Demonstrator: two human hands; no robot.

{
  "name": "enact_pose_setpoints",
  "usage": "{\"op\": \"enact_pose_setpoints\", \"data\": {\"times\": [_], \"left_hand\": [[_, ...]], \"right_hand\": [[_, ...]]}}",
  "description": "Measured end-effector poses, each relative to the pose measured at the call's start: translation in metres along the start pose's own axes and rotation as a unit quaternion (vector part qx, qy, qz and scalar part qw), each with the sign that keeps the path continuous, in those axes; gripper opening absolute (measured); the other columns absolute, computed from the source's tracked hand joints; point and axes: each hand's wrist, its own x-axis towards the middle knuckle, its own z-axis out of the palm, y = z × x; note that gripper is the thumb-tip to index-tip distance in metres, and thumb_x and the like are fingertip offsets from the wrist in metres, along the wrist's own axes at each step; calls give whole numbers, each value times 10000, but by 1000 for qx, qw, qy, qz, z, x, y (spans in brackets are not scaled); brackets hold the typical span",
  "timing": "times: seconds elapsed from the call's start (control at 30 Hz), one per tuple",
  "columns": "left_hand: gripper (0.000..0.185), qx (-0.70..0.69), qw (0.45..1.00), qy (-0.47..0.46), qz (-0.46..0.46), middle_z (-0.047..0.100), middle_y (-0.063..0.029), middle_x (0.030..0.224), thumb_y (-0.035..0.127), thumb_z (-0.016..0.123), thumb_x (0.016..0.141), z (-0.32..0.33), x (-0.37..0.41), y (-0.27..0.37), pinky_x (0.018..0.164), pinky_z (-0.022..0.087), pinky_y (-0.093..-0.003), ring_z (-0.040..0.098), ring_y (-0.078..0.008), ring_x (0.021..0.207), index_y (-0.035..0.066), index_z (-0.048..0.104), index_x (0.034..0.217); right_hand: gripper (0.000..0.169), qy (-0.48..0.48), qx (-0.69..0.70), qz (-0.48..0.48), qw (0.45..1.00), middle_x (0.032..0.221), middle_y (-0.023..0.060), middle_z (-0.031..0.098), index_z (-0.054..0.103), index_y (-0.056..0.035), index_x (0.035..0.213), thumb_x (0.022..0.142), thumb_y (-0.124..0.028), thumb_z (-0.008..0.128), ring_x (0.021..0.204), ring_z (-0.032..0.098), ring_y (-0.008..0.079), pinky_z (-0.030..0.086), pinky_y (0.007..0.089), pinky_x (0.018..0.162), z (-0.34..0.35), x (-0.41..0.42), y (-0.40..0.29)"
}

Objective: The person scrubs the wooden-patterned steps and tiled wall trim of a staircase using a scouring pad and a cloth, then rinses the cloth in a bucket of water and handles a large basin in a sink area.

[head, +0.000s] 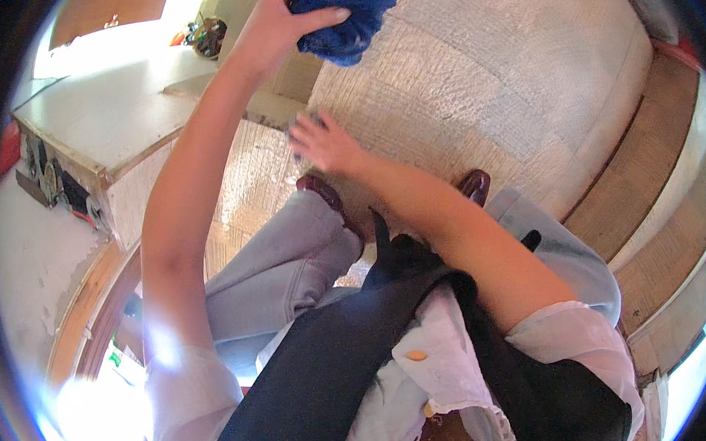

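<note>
My left hand (286, 23) is stretched far forward at the top of the view, with its thumb lying over a bunched blue cloth (354, 23). Part of the cloth is cut off by the upper edge. Nearer to me, my right hand (328, 144) is a little blurred, its fingers spread and pointing left, above the toe of a dark red shoe (321, 192). No object shows in it. Something small and dark lies behind its fingers and cannot be made out. A black apron or vest (348, 352) hangs over my white top.
Wooden steps (612, 147) curve along the right. At the left stands a low cabinet with a pale top (114, 113), its open end holding tools or hardware (54, 182). A round container (210, 37) with small items stands behind it. Tiled floor (441, 84) lies ahead.
</note>
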Motion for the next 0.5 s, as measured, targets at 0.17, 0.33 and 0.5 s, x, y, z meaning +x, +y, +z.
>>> {"op": "enact_pose_setpoints", "data": {"times": [0.17,0.33,0.5], "left_hand": [[662,-22,999,2,-27,601,-85,1156,51,798,719,1,-3,-9,957,459,-352,581,-184,1069,34,471,1294],[595,-4,1000,-26,14,634,-63,1084,150,814,725,15,3,-23,881,506,-334,619,-168,994,60,506,1226],[581,37,999,-23,-25,629,-70,1076,142,818,721,45,29,-21,882,492,-324,604,-162,989,46,515,1206]], "right_hand": [[420,-34,-10,106,994,1370,61,461,541,-187,1255,841,-249,569,1360,337,288,248,584,1087,-33,-48,104],[523,144,-135,382,903,1379,117,419,459,-179,1315,812,-217,597,1301,363,339,286,618,1012,-94,-48,188],[427,-12,-75,151,986,1273,104,494,559,-184,1189,771,-245,619,1250,420,314,328,537,1015,-71,-90,60]]}}
